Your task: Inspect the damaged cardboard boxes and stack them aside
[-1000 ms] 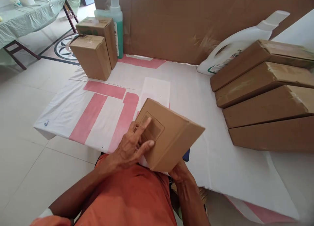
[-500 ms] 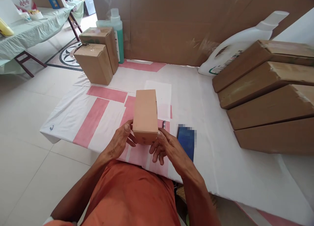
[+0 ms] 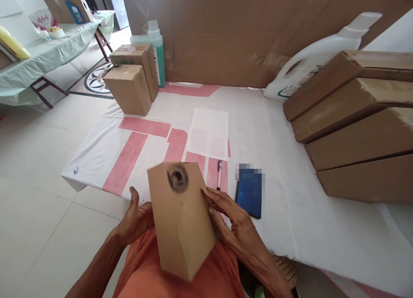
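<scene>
Bright, diffuse light fills the room, strongest at the doorway [image 3: 118,7], its glare whitening the nearby floor [image 3: 48,156]. The box [image 3: 180,229] blurs toward its lower end; wide-angle distortion stretches the edges.

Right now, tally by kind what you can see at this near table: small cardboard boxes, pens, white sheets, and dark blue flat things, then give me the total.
Small cardboard boxes: 7 (1 in front, 2 at left, 4 at right)
Pen: 1
White sheet: 1
Dark blue flat thing: 1
Total: 10
</scene>
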### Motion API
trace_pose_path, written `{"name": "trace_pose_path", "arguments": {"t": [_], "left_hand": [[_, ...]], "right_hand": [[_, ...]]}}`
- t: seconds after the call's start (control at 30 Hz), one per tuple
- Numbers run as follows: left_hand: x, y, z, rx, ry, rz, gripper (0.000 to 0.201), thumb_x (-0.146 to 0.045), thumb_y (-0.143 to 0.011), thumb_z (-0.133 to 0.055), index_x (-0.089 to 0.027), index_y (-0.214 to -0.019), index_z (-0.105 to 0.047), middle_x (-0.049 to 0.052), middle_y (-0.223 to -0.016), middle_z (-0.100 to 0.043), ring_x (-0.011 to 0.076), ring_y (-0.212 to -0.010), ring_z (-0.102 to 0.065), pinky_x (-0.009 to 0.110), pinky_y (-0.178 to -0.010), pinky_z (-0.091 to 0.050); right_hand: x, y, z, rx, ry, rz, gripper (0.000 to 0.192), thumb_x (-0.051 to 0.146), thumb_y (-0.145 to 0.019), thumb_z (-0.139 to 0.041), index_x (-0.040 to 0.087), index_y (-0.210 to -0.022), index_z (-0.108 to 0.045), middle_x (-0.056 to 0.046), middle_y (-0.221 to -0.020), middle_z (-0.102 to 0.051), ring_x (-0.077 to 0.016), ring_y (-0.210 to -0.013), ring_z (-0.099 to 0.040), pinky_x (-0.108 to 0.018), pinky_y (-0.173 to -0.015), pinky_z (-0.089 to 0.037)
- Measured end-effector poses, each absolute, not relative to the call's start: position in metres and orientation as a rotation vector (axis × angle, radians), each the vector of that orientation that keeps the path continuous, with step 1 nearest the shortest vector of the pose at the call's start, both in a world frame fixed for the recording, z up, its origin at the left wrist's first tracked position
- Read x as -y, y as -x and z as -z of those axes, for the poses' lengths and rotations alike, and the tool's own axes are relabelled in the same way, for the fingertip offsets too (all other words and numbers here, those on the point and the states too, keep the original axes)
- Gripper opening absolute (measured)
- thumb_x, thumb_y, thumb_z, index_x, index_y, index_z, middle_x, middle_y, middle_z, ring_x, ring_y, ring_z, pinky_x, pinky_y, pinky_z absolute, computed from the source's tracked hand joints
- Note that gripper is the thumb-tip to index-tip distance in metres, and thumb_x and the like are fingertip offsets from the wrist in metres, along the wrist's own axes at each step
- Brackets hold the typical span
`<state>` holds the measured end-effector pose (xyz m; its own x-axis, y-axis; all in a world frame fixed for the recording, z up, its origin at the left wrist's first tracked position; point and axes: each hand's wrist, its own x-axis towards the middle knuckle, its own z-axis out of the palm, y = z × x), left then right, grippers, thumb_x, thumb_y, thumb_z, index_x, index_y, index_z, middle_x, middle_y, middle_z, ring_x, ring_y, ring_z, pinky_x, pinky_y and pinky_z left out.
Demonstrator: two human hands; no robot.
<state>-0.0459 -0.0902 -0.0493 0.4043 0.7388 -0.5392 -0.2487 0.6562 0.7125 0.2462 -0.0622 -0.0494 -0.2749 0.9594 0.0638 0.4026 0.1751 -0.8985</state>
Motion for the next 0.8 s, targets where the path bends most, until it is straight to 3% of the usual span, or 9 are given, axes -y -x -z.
{"name": "trace_pose_path", "arguments": {"t": [0.1, 0.23, 0.37, 0.5, 0.67, 0.8], "left_hand": [[0.090, 0.036, 0.057, -1.000, -0.573, -0.817, 0.106, -0.105, -0.081, -0.038, -0.021, -0.133, -0.077, 0.019, -0.125, -0.080, 0.0445, -0.131, -0.069, 0.059, -0.107, -0.057], [0.073, 0.032, 0.055, -1.051, -0.632, -1.038, 0.070, -0.074, -0.097, -0.064, -0.019, -0.141, -0.070, 0.016, -0.135, -0.077, 0.0395, -0.133, -0.068, 0.053, -0.111, -0.056], [0.051, 0.035, 0.054, -1.065, -0.731, -1.154, 0.069, -0.060, -0.097, -0.073, -0.023, -0.152, -0.055, 0.014, -0.145, -0.071, 0.0352, -0.132, -0.068, 0.044, -0.106, -0.058], [0.033, 0.030, 0.049, -1.042, -0.850, -1.049, 0.074, -0.066, -0.092, -0.074, -0.023, -0.148, -0.053, 0.016, -0.142, -0.070, 0.0348, -0.127, -0.070, 0.041, -0.098, -0.058], [0.022, 0.017, 0.025, -1.250, -1.085, -0.961, 0.072, -0.065, -0.080, -0.086, -0.022, -0.130, -0.057, 0.013, -0.130, -0.069, 0.0306, -0.113, -0.070, 0.037, -0.090, -0.058], [0.015, 0.013, 0.019, -1.313, -1.107, -0.913, 0.076, -0.061, -0.085, -0.082, -0.025, -0.143, -0.051, 0.011, -0.126, -0.069, 0.0319, -0.115, -0.068, 0.040, -0.091, -0.058]], "right_hand": [[0.072, -0.239, 0.058, 1.782, 1.267, -0.983, 0.040, 0.029, -0.106, -0.058, 0.032, -0.144, -0.072, -0.009, -0.143, -0.074, -0.0282, -0.133, -0.071, -0.050, -0.114, -0.060], [0.085, -0.228, 0.068, 1.648, 1.317, -0.960, 0.045, 0.032, -0.105, -0.060, 0.032, -0.150, -0.063, -0.011, -0.137, -0.074, -0.0269, -0.114, -0.076, -0.048, -0.099, -0.066], [0.074, -0.227, 0.074, 1.337, 1.496, -1.068, 0.063, 0.052, -0.097, -0.071, 0.024, -0.151, -0.056, -0.017, -0.137, -0.068, -0.0278, -0.104, -0.074, -0.046, -0.084, -0.068], [0.038, -0.217, 0.063, 1.296, 1.553, -1.091, 0.090, 0.066, -0.083, -0.081, 0.020, -0.154, -0.052, -0.022, -0.155, -0.057, -0.0378, -0.133, -0.064, -0.057, -0.104, -0.060], [0.000, -0.205, 0.045, 1.517, 1.534, -0.984, 0.072, 0.068, -0.086, -0.076, 0.023, -0.143, -0.067, -0.017, -0.153, -0.060, -0.0390, -0.147, -0.052, -0.062, -0.121, -0.044], [-0.008, -0.201, 0.044, 1.549, 1.614, -0.916, 0.073, 0.065, -0.083, -0.079, 0.022, -0.142, -0.068, -0.018, -0.152, -0.062, -0.0395, -0.145, -0.054, -0.061, -0.123, -0.042]]}}
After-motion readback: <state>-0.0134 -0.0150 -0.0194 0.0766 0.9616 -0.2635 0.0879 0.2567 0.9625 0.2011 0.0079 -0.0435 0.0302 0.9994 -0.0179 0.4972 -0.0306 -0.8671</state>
